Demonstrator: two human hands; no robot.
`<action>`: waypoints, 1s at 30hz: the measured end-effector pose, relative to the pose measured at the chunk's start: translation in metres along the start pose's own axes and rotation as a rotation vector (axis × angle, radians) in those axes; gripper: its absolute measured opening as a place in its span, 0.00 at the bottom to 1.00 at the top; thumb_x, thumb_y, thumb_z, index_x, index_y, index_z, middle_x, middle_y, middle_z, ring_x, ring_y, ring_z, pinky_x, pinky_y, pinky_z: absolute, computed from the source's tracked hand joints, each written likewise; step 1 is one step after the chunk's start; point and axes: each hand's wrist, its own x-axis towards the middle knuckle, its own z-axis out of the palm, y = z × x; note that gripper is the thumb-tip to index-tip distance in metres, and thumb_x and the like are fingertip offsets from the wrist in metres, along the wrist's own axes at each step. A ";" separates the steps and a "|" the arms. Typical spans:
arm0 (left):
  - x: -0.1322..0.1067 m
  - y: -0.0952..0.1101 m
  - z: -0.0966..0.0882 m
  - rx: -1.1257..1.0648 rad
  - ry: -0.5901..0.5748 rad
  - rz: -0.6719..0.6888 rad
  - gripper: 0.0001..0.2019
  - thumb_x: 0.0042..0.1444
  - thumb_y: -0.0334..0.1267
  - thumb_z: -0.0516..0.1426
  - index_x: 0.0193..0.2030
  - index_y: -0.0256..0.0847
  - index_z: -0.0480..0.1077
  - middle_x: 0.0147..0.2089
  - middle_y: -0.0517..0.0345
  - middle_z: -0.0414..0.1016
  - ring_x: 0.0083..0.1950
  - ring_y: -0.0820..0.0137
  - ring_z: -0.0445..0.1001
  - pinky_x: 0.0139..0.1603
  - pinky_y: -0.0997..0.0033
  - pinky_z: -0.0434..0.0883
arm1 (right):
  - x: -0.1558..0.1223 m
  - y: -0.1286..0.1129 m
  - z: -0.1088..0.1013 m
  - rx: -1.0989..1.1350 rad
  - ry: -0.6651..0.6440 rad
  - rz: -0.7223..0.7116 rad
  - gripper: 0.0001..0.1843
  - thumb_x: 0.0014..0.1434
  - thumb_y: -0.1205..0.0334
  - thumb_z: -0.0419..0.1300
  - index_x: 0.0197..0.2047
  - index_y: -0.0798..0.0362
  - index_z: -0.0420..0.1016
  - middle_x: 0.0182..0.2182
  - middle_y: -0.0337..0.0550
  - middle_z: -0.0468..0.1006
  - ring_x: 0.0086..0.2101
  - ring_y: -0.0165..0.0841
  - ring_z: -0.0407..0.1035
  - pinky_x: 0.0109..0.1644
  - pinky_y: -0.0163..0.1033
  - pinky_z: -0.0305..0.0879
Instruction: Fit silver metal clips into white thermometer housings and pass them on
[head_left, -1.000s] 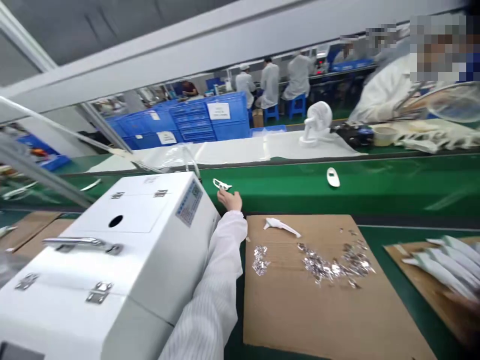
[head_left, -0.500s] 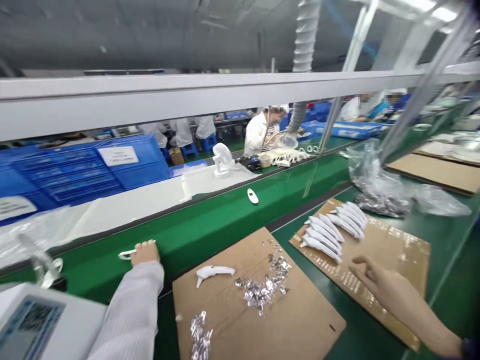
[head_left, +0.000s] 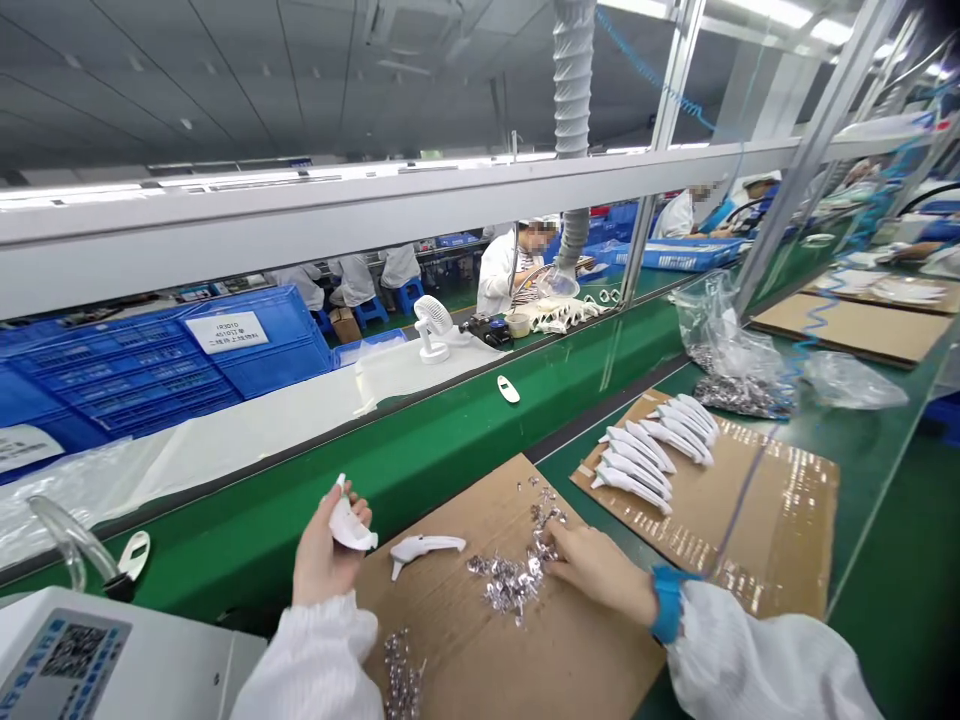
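Now we are gripping a white plastic shell in our left hand, with the fingers curled around it. We are holding it up over the near edge of the green conveyor belt, just left of the cardboard sheet. Our right hand is lying palm down on that sheet, its fingertips reaching into the pile of small silvery metal pieces; we cannot tell whether they are pinching one. Between our hands a second white part is lying on the cardboard, apart from both. Farther right, a row of white parts is sitting on another cardboard sheet. One more white piece is lying on the belt, and a white machine is standing at our lower left.
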 end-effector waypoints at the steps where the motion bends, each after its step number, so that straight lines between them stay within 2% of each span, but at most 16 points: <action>1: -0.020 -0.006 -0.003 -0.168 -0.009 -0.086 0.06 0.64 0.31 0.50 0.39 0.33 0.66 0.30 0.59 0.64 0.25 0.79 0.63 0.23 0.81 0.65 | 0.005 -0.004 0.002 0.006 0.008 -0.018 0.11 0.61 0.60 0.58 0.46 0.52 0.72 0.41 0.47 0.80 0.43 0.42 0.74 0.41 0.39 0.61; 4: -0.072 -0.029 -0.016 -0.425 0.053 -0.302 0.13 0.68 0.35 0.46 0.50 0.31 0.68 0.35 0.51 0.70 0.31 0.73 0.72 0.30 0.74 0.76 | 0.014 -0.010 0.003 0.029 0.016 -0.066 0.08 0.63 0.61 0.56 0.43 0.50 0.74 0.42 0.45 0.81 0.44 0.39 0.74 0.43 0.38 0.60; 7: -0.106 -0.061 -0.028 -0.516 0.092 -0.489 0.15 0.68 0.34 0.45 0.54 0.35 0.67 0.35 0.52 0.71 0.31 0.72 0.73 0.30 0.73 0.77 | 0.018 -0.012 0.000 0.046 0.019 -0.077 0.07 0.63 0.61 0.56 0.41 0.49 0.76 0.39 0.43 0.81 0.42 0.37 0.74 0.42 0.37 0.60; 11: -0.126 -0.101 -0.035 -0.593 0.179 -0.716 0.12 0.68 0.37 0.47 0.51 0.36 0.67 0.32 0.55 0.69 0.24 0.77 0.69 0.24 0.77 0.74 | 0.020 -0.013 -0.004 0.063 0.061 -0.073 0.06 0.61 0.62 0.57 0.40 0.51 0.74 0.36 0.43 0.80 0.37 0.36 0.74 0.38 0.37 0.59; 13: -0.129 -0.114 -0.035 -0.568 0.186 -0.754 0.10 0.68 0.36 0.48 0.47 0.37 0.67 0.30 0.57 0.67 0.20 0.80 0.63 0.17 0.82 0.67 | 0.021 -0.014 -0.006 0.073 0.097 -0.077 0.05 0.61 0.62 0.57 0.40 0.52 0.73 0.37 0.44 0.79 0.38 0.36 0.72 0.38 0.37 0.59; 16: -0.128 -0.126 -0.036 -0.434 0.142 -0.703 0.06 0.64 0.30 0.50 0.42 0.40 0.67 0.29 0.59 0.66 0.17 0.82 0.58 0.12 0.85 0.58 | 0.024 -0.016 -0.007 0.092 0.139 -0.089 0.03 0.59 0.66 0.57 0.38 0.52 0.71 0.39 0.45 0.77 0.39 0.36 0.71 0.41 0.37 0.59; 20: -0.127 -0.134 -0.035 -0.164 0.052 -0.503 0.10 0.53 0.23 0.60 0.39 0.41 0.67 0.31 0.60 0.68 0.20 0.81 0.62 0.14 0.82 0.61 | 0.025 -0.024 -0.011 0.159 0.136 -0.121 0.04 0.56 0.70 0.58 0.35 0.53 0.72 0.35 0.43 0.78 0.38 0.35 0.71 0.43 0.37 0.60; 23: -0.127 -0.137 -0.028 -0.034 0.000 -0.381 0.14 0.49 0.26 0.64 0.43 0.40 0.69 0.28 0.62 0.67 0.21 0.79 0.64 0.15 0.81 0.63 | 0.022 -0.034 -0.015 0.258 0.101 -0.132 0.01 0.56 0.67 0.61 0.33 0.53 0.73 0.32 0.42 0.79 0.35 0.34 0.72 0.40 0.37 0.61; 25: -0.128 -0.136 -0.021 0.028 -0.032 -0.322 0.15 0.49 0.30 0.65 0.44 0.39 0.70 0.27 0.63 0.67 0.22 0.78 0.65 0.16 0.81 0.65 | 0.017 -0.041 -0.017 0.343 0.061 -0.142 0.04 0.57 0.63 0.61 0.33 0.54 0.73 0.31 0.41 0.80 0.33 0.32 0.72 0.38 0.36 0.63; 30: -0.131 -0.128 -0.003 0.026 -0.104 -0.245 0.14 0.51 0.35 0.64 0.43 0.35 0.69 0.33 0.56 0.73 0.27 0.75 0.70 0.20 0.75 0.74 | 0.001 -0.055 -0.023 0.615 -0.045 -0.204 0.12 0.60 0.53 0.59 0.37 0.54 0.75 0.27 0.37 0.77 0.23 0.27 0.66 0.28 0.33 0.62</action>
